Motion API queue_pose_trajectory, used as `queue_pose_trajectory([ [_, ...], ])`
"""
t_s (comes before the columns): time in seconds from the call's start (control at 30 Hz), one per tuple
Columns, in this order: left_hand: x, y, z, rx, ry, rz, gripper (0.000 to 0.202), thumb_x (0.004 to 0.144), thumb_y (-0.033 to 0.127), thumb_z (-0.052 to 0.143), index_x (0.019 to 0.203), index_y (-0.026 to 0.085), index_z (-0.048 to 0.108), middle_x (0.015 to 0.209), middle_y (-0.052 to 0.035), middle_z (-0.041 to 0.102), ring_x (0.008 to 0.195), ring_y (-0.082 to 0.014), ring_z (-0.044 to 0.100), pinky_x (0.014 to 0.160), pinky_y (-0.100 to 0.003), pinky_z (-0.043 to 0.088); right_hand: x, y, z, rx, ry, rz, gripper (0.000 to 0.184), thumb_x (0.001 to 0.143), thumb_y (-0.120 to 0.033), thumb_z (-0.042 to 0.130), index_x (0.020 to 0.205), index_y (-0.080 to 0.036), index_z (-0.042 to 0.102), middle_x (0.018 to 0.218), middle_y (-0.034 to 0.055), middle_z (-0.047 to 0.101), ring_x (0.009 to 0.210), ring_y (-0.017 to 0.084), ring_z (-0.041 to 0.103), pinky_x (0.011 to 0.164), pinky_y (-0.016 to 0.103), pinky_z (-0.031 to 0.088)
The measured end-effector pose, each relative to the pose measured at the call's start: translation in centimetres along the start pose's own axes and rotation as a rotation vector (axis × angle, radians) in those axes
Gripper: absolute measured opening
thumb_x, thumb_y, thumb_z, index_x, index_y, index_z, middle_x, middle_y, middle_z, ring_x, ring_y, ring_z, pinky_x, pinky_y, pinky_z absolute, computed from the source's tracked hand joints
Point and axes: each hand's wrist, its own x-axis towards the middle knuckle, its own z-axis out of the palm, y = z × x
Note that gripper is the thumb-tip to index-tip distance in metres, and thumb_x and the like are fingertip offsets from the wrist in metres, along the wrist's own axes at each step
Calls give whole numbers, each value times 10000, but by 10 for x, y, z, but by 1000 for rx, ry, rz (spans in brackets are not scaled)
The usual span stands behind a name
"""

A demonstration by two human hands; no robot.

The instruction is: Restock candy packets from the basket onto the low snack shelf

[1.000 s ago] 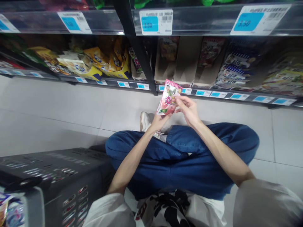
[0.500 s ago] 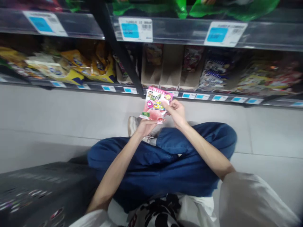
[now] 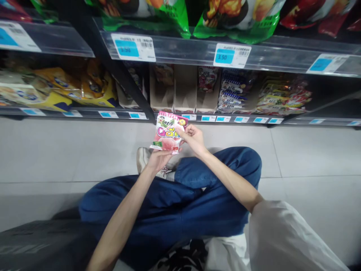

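A pink and white bag of gummy candy (image 3: 168, 137), its printed front turned up toward me, is held between both hands just before the lowest shelf. My left hand (image 3: 160, 160) supports it from below, fingers behind the bag and the thumb along its bottom edge. With thumb and curled fingers, my right hand (image 3: 194, 139) pinches the bag's right side. The fingers behind the bag are partly hidden.
Ahead, the lowest shelf has cardboard boxes (image 3: 184, 90) and yellow packs (image 3: 93, 90). Above it juts a shelf edge with price tags (image 3: 135, 47) under green bags (image 3: 239, 19). My crossed legs (image 3: 175, 203) rest on the tiled floor. A dark grey container (image 3: 42, 241) stands at left.
The view has shifted right and sharpened, so the shelves, hands and bag appear further left. Both hands keep their hold on the candy bag in nearly the same pose.
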Motion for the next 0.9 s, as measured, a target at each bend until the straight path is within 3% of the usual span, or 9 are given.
queue_pose_trajectory([
  [0.13, 1, 1, 1, 4, -32, 19, 634, 654, 88, 744, 1261, 231, 628, 1253, -73, 681, 1311, -357, 547, 1132, -629, 407, 1, 1, 0, 3, 12, -15, 600, 543, -606, 885, 662, -215, 445, 626, -61, 539, 545, 97, 542, 497, 234, 514],
  [0.23, 6, -2, 0, 7, -58, 76, 442, 756, 265, 751, 1184, 185, 673, 1239, -102, 684, 1295, -338, 558, 1127, -585, 424, 3, 3, -1, -7, 32, -33, 551, 577, -579, 880, 683, -208, 487, 605, -61, 534, 527, 87, 520, 497, 219, 498],
  [0.33, 13, -10, -4, 77, -21, 126, 460, 793, 420, 750, 1158, 148, 682, 1249, -134, 672, 1260, -318, 580, 1117, -536, 434, 5, 6, -4, -44, 12, 1, 468, 664, -568, 833, 834, -198, 604, 738, -26, 616, 608, 91, 576, 505, 186, 476],
  [0.47, 19, -17, -12, 459, 144, 354, 583, 762, 406, 802, 1275, 183, 636, 1342, -116, 616, 1302, -275, 540, 1180, -451, 362, 3, 10, -4, -9, -149, 122, 475, 805, -560, 715, 1156, -251, 633, 1139, 35, 661, 914, 138, 655, 687, 217, 558],
  [0.53, 18, -15, -13, 711, 149, 500, 577, 782, 354, 791, 1318, 219, 623, 1420, -95, 554, 1377, -253, 465, 1227, -390, 289, 3, 12, -4, -4, -205, 141, 481, 848, -540, 663, 1235, -259, 602, 1267, 50, 625, 1016, 161, 647, 783, 255, 570],
  [0.67, 13, -10, -9, 987, 82, 649, 469, 872, 343, 690, 1324, 231, 635, 1487, -99, 460, 1410, -251, 425, 1233, -367, 276, 10, 11, -11, -255, -132, -94, 618, 791, -340, 697, 1374, -284, 502, 1512, 81, 440, 1130, 207, 605, 891, 334, 555],
  [0.73, 13, -11, -8, 1012, 31, 624, 459, 889, 385, 666, 1317, 221, 638, 1471, -105, 478, 1384, -255, 455, 1219, -375, 303, 16, 4, -20, -481, -118, -314, 698, 729, -195, 701, 1393, -268, 499, 1512, 93, 439, 1232, 241, 541, 991, 371, 505],
  [0.8, 13, -13, -10, 948, 11, 499, 551, 877, 482, 665, 1346, 199, 605, 1396, -118, 558, 1326, -270, 516, 1192, -394, 352, 21, -7, -30, -692, -204, -442, 557, 727, -151, 702, 1271, -212, 602, 1334, 99, 590, 1196, 250, 549, 1022, 371, 465],
  [0.9, 16, -17, -18, 851, 38, 202, 751, 839, 682, 604, 1380, 163, 559, 1225, -133, 676, 1254, -324, 576, 1126, -453, 429, 22, -26, -41, -847, -403, -363, 285, 757, -325, 790, 961, -156, 684, 899, 31, 677, 858, 198, 605, 832, 302, 496],
])
